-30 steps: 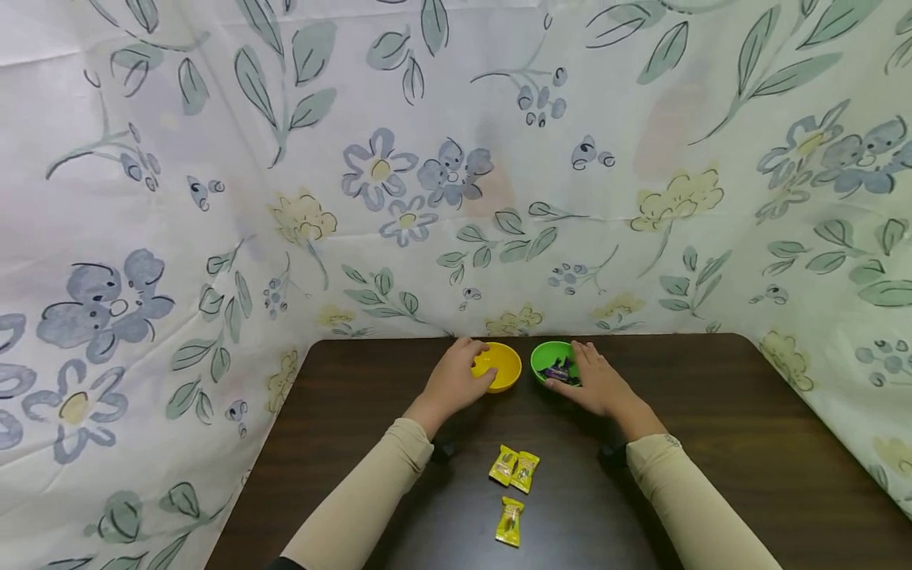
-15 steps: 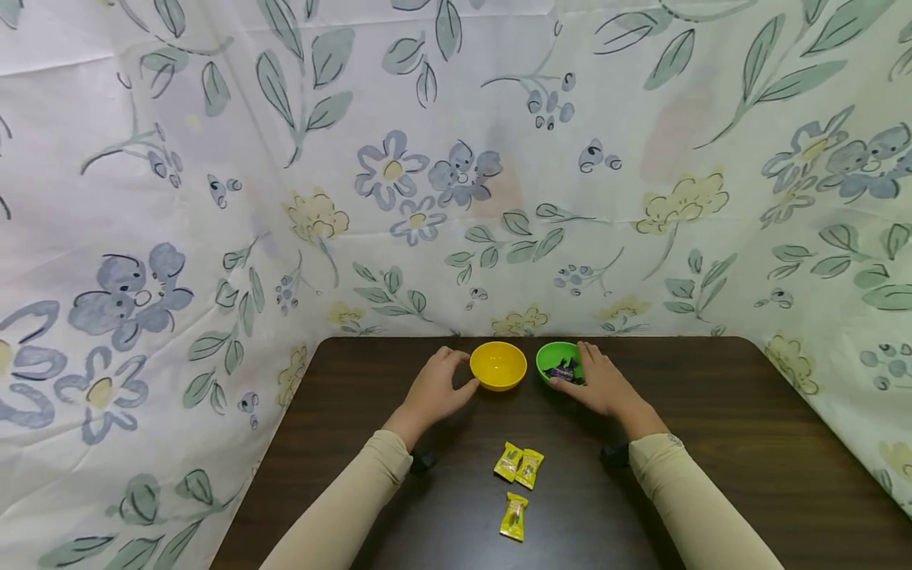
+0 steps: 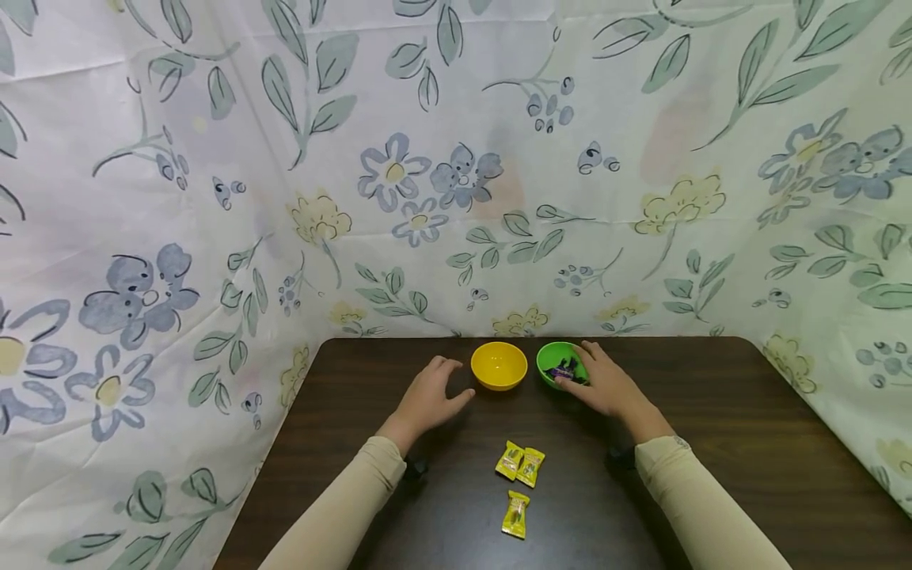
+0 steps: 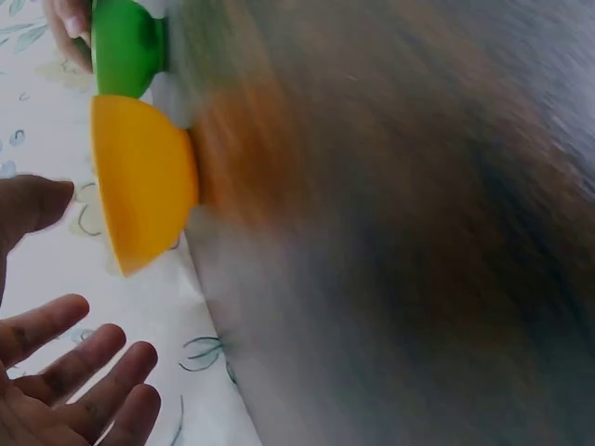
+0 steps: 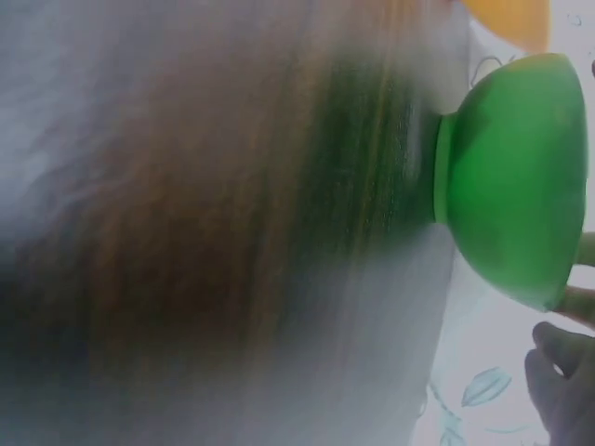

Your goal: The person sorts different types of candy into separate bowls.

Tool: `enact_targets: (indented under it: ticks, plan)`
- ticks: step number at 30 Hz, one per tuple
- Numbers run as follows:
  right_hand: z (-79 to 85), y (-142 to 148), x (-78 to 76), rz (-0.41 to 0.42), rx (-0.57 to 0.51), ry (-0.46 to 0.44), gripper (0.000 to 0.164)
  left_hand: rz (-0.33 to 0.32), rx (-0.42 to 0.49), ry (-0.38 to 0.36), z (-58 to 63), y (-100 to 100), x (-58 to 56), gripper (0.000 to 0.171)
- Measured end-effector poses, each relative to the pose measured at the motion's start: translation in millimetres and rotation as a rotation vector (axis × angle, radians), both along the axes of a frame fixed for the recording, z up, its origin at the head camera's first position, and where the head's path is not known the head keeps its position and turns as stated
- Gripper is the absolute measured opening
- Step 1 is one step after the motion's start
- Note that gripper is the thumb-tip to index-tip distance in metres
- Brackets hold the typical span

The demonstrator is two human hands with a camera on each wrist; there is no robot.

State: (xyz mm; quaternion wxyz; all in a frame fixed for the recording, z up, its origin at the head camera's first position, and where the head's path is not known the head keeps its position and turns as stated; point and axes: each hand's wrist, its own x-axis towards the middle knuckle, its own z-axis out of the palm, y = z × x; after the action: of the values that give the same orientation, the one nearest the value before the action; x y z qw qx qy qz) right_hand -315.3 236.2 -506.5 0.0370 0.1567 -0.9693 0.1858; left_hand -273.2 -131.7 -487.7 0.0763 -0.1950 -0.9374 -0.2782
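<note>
Side by side near the table's far edge stand a yellow bowl (image 3: 499,383) and a green bowl (image 3: 549,353). The yellow one shows a bare inside; dark purple wrapped candies (image 3: 563,369) lie in the green one. My left hand (image 3: 426,400) is just left of the yellow bowl, fingers spread and apart from it, as the left wrist view also shows. On the other side, my right hand (image 3: 607,383) is at the green bowl's right rim, thumb over the front and fingers extended. Its fingertips (image 5: 578,305) are right at the rim in the right wrist view.
Between the forearms, two yellow wrapped candies (image 3: 509,461) lie together, and another yellow candy (image 3: 516,514) lies nearer the front. Behind the dark wooden table (image 3: 720,412) hangs a floral cloth (image 3: 456,158), which also runs along both sides.
My left hand has drawn back leftward from the yellow bowl, where its fingers overlapped the rim. The right hand's fingers have spread slightly at the green bowl. The candies lie as before.
</note>
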Motion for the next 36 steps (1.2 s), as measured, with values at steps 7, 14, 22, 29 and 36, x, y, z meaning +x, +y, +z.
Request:
enact_targets:
  ticks: [7, 14, 22, 29, 36]
  plan:
    - [6.5, 6.0, 17.4, 0.017, 0.001, 0.062, 0.083, 0.002, -0.035, -0.028, -5.1, -2.7, 1.5, 0.076]
    - [11.1, 10.9, 35.6, 0.066, -0.019, 0.178, 0.065, 0.035, -0.053, -0.080, -12.7, 0.7, -5.6, 0.096]
    - [18.8, 5.4, 70.8, 0.160, -0.084, 0.207, 0.041, 0.024, -0.101, -0.080, -19.4, 7.7, -15.8, 0.107]
    - [12.4, 2.6, 105.8, 0.249, -0.137, 0.198, 0.028, -0.009, -0.163, -0.077, -19.6, 14.1, -26.6, 0.112]
    - [0.1, 1.1, 129.4, 0.328, -0.155, 0.077, 0.036, -0.019, -0.216, -0.053, -22.1, 15.3, -35.6, 0.115]
